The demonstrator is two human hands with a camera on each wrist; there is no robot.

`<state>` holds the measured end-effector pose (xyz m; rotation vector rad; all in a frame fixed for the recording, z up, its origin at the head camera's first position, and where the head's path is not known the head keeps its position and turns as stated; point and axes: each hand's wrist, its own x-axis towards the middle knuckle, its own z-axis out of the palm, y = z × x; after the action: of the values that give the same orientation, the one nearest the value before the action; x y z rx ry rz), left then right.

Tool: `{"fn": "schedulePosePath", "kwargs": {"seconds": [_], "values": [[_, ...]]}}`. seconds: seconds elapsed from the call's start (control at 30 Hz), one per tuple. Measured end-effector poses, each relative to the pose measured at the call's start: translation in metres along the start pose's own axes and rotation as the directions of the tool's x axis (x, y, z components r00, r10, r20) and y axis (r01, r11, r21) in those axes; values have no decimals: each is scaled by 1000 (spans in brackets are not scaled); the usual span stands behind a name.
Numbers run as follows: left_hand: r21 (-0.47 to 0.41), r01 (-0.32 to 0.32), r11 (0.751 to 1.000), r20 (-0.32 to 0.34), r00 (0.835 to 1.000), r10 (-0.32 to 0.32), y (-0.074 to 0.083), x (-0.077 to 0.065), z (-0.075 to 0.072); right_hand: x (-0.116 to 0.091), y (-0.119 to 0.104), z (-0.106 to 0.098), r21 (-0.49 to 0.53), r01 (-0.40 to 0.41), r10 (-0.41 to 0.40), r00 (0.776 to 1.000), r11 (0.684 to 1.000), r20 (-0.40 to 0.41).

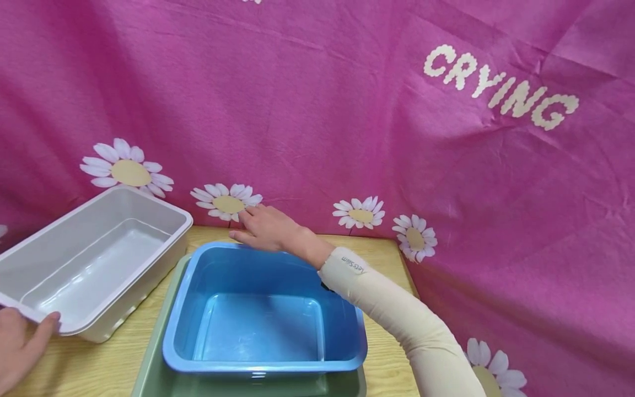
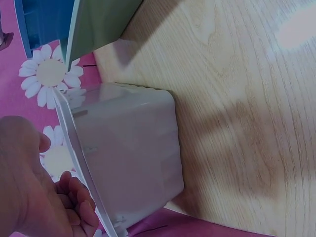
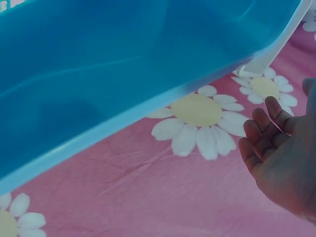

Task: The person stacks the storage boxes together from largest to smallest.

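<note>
At the lower left of the head view, my left hand (image 1: 21,344) is at the near rim of a light grey plastic bin (image 1: 144,281). In the left wrist view its fingers (image 2: 79,205) are loosely bent beside the rim, with the thumb apart from them; firm contact is hard to tell. My right hand (image 1: 270,227) hovers over the far rim of a blue plastic basin (image 1: 263,325), fingers relaxed and holding nothing. The right wrist view shows that hand a little apart from the basin. The blue basin sits inside a larger green basin (image 1: 154,353).
The bins stand on a light wood-grain table (image 1: 389,342). A pink cloth (image 1: 297,110) with daisies and the word "CRYING" hangs behind and to the right. The grey bin lies left of the green basin, close to its side.
</note>
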<state>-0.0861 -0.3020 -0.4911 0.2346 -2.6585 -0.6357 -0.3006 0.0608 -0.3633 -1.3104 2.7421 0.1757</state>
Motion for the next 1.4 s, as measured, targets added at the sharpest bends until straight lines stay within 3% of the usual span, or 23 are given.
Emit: {"fn": "schedulePosePath", "kwargs": {"seconds": [0.17, 0.27, 0.4, 0.5, 0.67, 0.8, 0.97, 1.13, 1.4], "values": [[0, -1, 1000, 16, 1000, 1, -8, 1, 4, 18, -7, 0, -14, 27, -27, 999, 1000, -17], [22, 31, 999, 34, 999, -32, -11, 0, 6, 28, -11, -1, -14, 31, -31, 999, 999, -9], [1, 57, 998, 0, 998, -57, -12, 0, 8, 41, -19, -3, 19, 47, -47, 999, 999, -8], [-28, 30, 999, -30, 999, -31, -14, 1, 9, 50, -23, -1, 16, 65, -65, 998, 998, -23], [41, 31, 999, 10, 999, -31, -20, 0, 9, 62, -26, 4, -30, 73, -74, 997, 997, -34], [97, 80, 992, 51, 995, -85, -18, -1, 9, 72, -28, 10, -71, 62, -64, 998, 996, -28], [42, 115, 992, 92, 989, -118, -14, -1, 11, 85, -26, 19, -136, 52, -53, 999, 989, -11], [40, 127, 991, 122, 984, -131, -18, -2, 16, 95, -25, 26, -127, 34, -32, 999, 991, 18], [14, 57, 998, 117, 991, -58, -23, 5, 14, 111, -22, 27, -34, 15, -13, 999, 999, 38]]}}
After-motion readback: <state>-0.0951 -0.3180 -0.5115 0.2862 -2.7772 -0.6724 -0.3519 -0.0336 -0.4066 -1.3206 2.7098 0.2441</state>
